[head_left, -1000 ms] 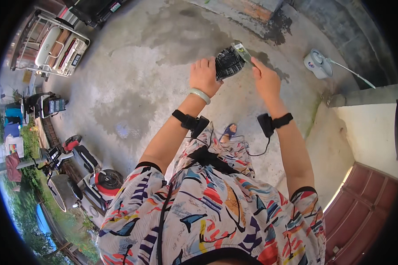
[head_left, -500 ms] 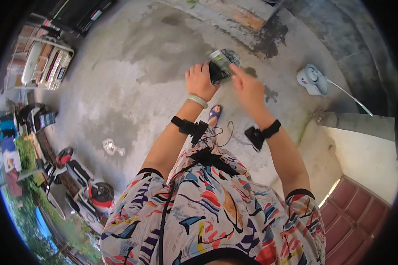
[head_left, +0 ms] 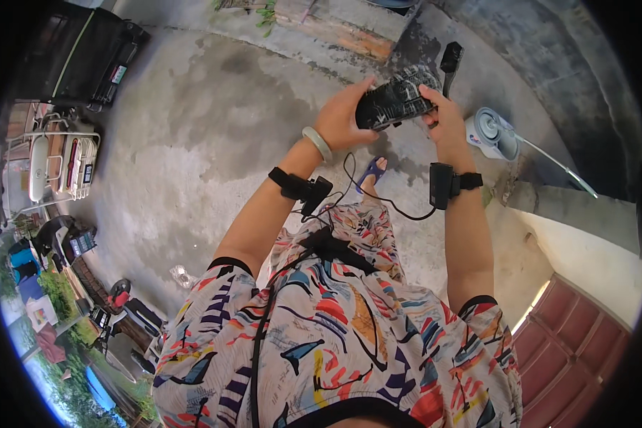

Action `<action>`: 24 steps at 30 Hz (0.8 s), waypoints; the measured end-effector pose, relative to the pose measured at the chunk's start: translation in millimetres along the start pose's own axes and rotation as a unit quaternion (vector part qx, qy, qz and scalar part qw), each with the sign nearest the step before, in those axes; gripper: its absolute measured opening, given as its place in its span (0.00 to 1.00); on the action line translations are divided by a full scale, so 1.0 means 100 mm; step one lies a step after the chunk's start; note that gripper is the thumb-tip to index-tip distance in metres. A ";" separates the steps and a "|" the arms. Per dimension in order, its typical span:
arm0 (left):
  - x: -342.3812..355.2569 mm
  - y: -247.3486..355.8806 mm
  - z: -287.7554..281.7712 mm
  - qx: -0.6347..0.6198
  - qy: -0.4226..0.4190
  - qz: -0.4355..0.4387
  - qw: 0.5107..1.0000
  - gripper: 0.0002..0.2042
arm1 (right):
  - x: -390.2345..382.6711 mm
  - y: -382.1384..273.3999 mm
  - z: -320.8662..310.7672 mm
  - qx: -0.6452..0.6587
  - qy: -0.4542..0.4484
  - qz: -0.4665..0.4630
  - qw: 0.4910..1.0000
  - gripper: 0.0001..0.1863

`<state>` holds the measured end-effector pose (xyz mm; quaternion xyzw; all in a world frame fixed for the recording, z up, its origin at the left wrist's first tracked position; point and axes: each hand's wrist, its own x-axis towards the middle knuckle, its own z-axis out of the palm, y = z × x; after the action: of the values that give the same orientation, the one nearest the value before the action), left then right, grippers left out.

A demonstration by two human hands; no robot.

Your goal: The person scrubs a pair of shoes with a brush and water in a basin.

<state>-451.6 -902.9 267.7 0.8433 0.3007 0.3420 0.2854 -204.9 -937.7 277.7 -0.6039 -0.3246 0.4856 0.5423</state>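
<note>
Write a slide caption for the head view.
Left hand and right hand hold a black, white-patterned item above concrete ground.

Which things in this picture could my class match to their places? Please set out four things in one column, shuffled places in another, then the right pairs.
Things
1. Black, white-streaked object
2. White plastic bucket
3. Pale, ring-shaped bangle
4. Dark red, panelled door

Places
A. Around the left wrist
B. In the lower right part of the picture
C. Between the left grip and the right grip
D. On the grey concrete floor, with a long pale pole slanting from it

Right pairs: 1-C, 2-D, 3-A, 4-B
</note>
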 end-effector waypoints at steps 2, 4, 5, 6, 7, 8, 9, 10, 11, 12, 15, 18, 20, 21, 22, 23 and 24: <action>0.40 -0.09 0.14 -0.049 0.007 -0.060 0.997 0.49 | 0.43 -0.04 -0.26 0.022 -0.011 0.003 1.000 0.13; 0.65 -0.20 0.34 -0.041 0.020 -0.080 0.996 0.49 | 0.79 -0.05 -0.41 -0.068 -0.002 0.013 0.998 0.15; 0.79 -0.25 0.45 -0.037 0.037 -0.097 0.994 0.50 | 0.97 -0.06 -0.48 -0.065 -0.003 0.015 0.998 0.15; 1.00 -0.28 0.49 -0.031 0.039 -0.098 0.994 0.50 | 1.11 -0.23 -0.43 -0.193 0.094 -0.103 0.971 0.17; 1.21 -0.31 0.52 -0.018 0.066 -0.109 0.992 0.50 | 1.25 -0.37 -0.43 -0.312 0.189 -0.218 0.905 0.20; 1.42 -0.34 0.54 -0.006 0.094 -0.118 0.989 0.51 | 1.42 -0.39 -0.51 -0.310 0.186 -0.223 0.906 0.20; 1.59 -0.35 0.55 -0.003 0.102 -0.115 0.988 0.51 | 1.58 -0.35 -0.63 -0.386 0.144 -0.324 0.852 0.21; 1.67 -0.37 0.60 0.010 0.098 -0.151 0.984 0.52 | 1.65 -0.23 -0.76 -0.458 0.104 -0.413 0.780 0.22; 1.88 -0.42 0.65 0.023 0.100 -0.178 0.979 0.52 | 1.73 -0.07 -0.82 -0.436 0.038 -0.372 0.819 0.22; 2.01 -0.55 0.68 0.027 0.113 -0.171 0.978 0.52 | 1.76 0.05 -0.75 -0.406 -0.036 -0.331 0.851 0.21; 2.32 -0.85 0.78 0.071 0.137 -0.186 0.970 0.52 | 1.94 -0.40 -0.50 -0.366 -0.115 -0.280 0.880 0.20; 2.51 -1.03 0.91 0.026 0.129 -0.236 0.963 0.52 | 2.45 -0.44 -0.73 -0.349 -0.139 -0.273 0.885 0.19; 2.87 -1.26 1.03 0.036 0.126 -0.283 0.950 0.52 | 2.92 -0.61 -0.88 -0.445 -0.071 -0.214 0.866 0.18; 3.04 -1.42 1.09 0.030 0.156 -0.281 0.947 0.50 | 3.15 -0.68 -0.91 -0.447 -0.074 -0.216 0.865 0.18; 3.21 -1.60 1.15 0.028 0.159 -0.283 0.945 0.50 | 3.37 -0.73 -0.94 -0.423 -0.037 -0.188 0.886 0.18; 3.40 -1.82 1.19 -0.011 0.157 -0.313 0.936 0.49 | 3.59 -0.76 -0.98 -0.398 0.000 -0.158 0.904 0.17; 3.02 -1.92 1.39 -0.056 0.123 -0.372 0.918 0.47 | 3.35 -0.36 -1.06 -0.403 -0.007 -0.115 0.908 0.17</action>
<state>-230.5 -602.9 174.3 0.6047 0.6058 0.3288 0.3990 5.9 -659.0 227.5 -0.7262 -0.5636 0.2523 0.3023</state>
